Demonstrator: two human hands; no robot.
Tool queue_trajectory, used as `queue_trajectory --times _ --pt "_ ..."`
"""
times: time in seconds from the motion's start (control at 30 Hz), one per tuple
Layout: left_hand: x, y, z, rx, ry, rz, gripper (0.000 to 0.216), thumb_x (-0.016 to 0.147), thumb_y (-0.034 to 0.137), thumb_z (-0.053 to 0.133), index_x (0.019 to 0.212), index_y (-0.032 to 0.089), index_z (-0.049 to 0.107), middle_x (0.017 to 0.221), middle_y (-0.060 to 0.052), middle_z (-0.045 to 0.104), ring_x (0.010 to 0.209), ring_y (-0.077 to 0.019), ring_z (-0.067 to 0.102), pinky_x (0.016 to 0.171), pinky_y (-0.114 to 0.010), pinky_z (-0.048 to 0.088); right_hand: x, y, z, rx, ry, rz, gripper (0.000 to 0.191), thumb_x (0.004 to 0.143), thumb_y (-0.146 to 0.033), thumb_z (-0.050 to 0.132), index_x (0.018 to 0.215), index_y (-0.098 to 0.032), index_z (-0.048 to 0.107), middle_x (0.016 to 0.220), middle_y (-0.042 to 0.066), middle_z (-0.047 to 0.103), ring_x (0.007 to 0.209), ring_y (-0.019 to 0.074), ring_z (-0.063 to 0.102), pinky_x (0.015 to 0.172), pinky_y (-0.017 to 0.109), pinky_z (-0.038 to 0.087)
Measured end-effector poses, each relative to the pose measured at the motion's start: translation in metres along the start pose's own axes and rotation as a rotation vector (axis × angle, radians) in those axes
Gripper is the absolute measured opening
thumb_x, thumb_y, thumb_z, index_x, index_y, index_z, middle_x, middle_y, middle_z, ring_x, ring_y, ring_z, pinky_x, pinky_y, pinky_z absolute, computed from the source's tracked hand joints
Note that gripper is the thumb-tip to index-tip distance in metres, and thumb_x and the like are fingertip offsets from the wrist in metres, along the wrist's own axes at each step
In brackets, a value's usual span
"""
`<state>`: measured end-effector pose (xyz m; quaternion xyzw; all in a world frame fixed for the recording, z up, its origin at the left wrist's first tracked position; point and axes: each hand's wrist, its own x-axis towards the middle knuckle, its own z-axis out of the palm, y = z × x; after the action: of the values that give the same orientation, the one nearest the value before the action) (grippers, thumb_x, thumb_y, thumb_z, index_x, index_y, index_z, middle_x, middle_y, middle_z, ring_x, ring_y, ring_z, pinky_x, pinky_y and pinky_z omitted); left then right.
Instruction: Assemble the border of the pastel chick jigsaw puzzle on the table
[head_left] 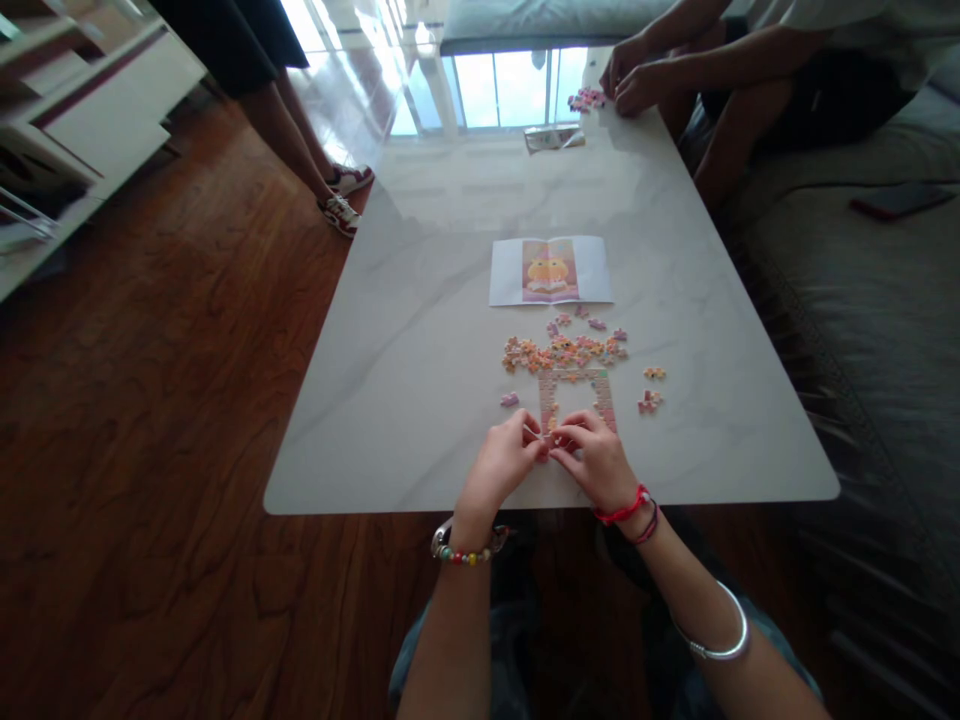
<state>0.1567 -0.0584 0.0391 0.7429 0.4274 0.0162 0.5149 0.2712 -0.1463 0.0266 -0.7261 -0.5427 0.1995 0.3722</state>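
Note:
A jigsaw puzzle frame [609, 402] of joined pinkish pieces lies near the table's front edge, with an open middle. At its lower left corner, my left hand [504, 455] is closed, fingertips pinched on a small puzzle piece. My right hand [594, 460] meets it there, thumb and fingers closed on the same spot. The fingers mostly hide this piece and the frame's bottom side. Just beyond the frame lies a row of loose orange and pink pieces [564, 352]. One purple piece [510, 399] rests left of the frame, and a few pieces [650, 402] sit to its right.
A folded picture sheet [551, 270] lies behind the loose pieces on the marble-look table [390, 390]. Farther back are a silvery wrapper [554, 137] and another person's hands [637, 85] over pink pieces [586, 100]. Someone stands at the table's left. A phone [900, 201] lies on the sofa.

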Motion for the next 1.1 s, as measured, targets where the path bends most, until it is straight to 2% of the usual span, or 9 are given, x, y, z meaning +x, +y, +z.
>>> queue_trajectory --times 0.13,0.23,0.3,0.37,0.47,0.6,0.73,0.87,1.1 --pt "0.002 0.002 -0.004 0.244 0.181 0.05 0.011 0.076 0.02 0.049 0.086 0.019 0.053 0.07 -0.002 0.063 0.065 -0.0135 0.058 0.064 -0.026 0.046 -0.001 0.001 0.003 -0.093 0.017 -0.048 0.009 0.07 -0.012 0.056 0.077 -0.017 0.06 0.085 0.005 0.053 0.076 0.0159 0.054 0.072 0.032 0.049" --pt "0.004 0.004 -0.006 0.371 0.322 0.212 0.019 0.077 0.016 0.048 0.094 0.02 0.055 0.09 -0.005 0.061 0.082 -0.0151 0.056 0.074 -0.028 0.045 -0.002 0.0 0.005 -0.14 0.005 -0.078 0.01 0.073 -0.012 0.052 0.076 -0.016 0.06 0.086 0.007 0.053 0.078 0.0163 0.054 0.074 0.031 0.048" --pt "0.006 0.004 -0.004 0.424 0.318 0.33 0.019 0.077 0.016 0.048 0.092 0.021 0.058 0.099 -0.004 0.059 0.091 -0.0158 0.053 0.081 -0.029 0.043 -0.002 -0.001 0.006 -0.151 -0.003 -0.089 0.011 0.075 -0.012 0.051 0.077 -0.016 0.061 0.086 0.007 0.053 0.078 0.0159 0.054 0.074 0.03 0.047" --pt "0.009 0.003 -0.003 0.454 0.267 0.385 0.019 0.077 0.014 0.048 0.088 0.022 0.062 0.099 -0.003 0.06 0.092 -0.0155 0.052 0.087 -0.03 0.04 -0.001 -0.002 0.006 -0.161 -0.007 -0.089 0.011 0.076 -0.013 0.051 0.078 -0.017 0.061 0.086 0.006 0.054 0.078 0.0155 0.054 0.074 0.029 0.047" --pt "0.012 0.002 -0.001 0.451 0.21 0.353 0.023 0.077 0.012 0.047 0.085 0.025 0.064 0.095 -0.001 0.063 0.093 -0.015 0.052 0.093 -0.032 0.035 -0.001 -0.002 0.007 -0.179 -0.021 -0.092 0.013 0.076 -0.012 0.05 0.08 -0.016 0.061 0.085 0.007 0.056 0.078 0.0153 0.055 0.073 0.027 0.047" --pt "0.013 0.002 -0.002 0.41 0.188 0.274 0.022 0.076 0.014 0.05 0.087 0.026 0.065 0.098 0.0 0.064 0.098 -0.0165 0.05 0.094 -0.032 0.034 -0.003 0.0 0.01 -0.212 -0.05 -0.112 0.02 0.078 -0.011 0.045 0.088 -0.017 0.061 0.086 0.007 0.057 0.081 0.0165 0.055 0.074 0.029 0.048" --pt "0.012 0.004 -0.002 0.4 0.204 0.252 0.017 0.075 0.02 0.053 0.085 0.025 0.066 0.096 -0.001 0.064 0.098 -0.0171 0.05 0.093 -0.032 0.034 -0.005 0.002 0.011 -0.221 -0.058 -0.135 0.024 0.082 -0.012 0.04 0.093 -0.017 0.061 0.088 0.008 0.058 0.083 0.0171 0.055 0.075 0.03 0.047" --pt "0.012 0.006 0.0 0.405 0.223 0.236 0.017 0.073 0.017 0.054 0.083 0.026 0.065 0.096 0.0 0.064 0.098 -0.0167 0.05 0.091 -0.03 0.035 -0.004 0.004 0.008 -0.241 -0.041 -0.15 0.026 0.084 -0.015 0.037 0.093 -0.018 0.062 0.089 0.009 0.059 0.083 0.017 0.055 0.074 0.028 0.047" --pt "0.011 0.008 0.001 0.424 0.238 0.211 0.017 0.073 0.017 0.054 0.083 0.024 0.064 0.095 -0.001 0.063 0.095 -0.0168 0.05 0.09 -0.031 0.036 -0.01 -0.003 0.011 -0.451 -0.052 -0.162 0.029 0.085 -0.012 0.035 0.098 -0.013 0.061 0.087 0.012 0.06 0.082 0.02 0.053 0.074 0.032 0.045"
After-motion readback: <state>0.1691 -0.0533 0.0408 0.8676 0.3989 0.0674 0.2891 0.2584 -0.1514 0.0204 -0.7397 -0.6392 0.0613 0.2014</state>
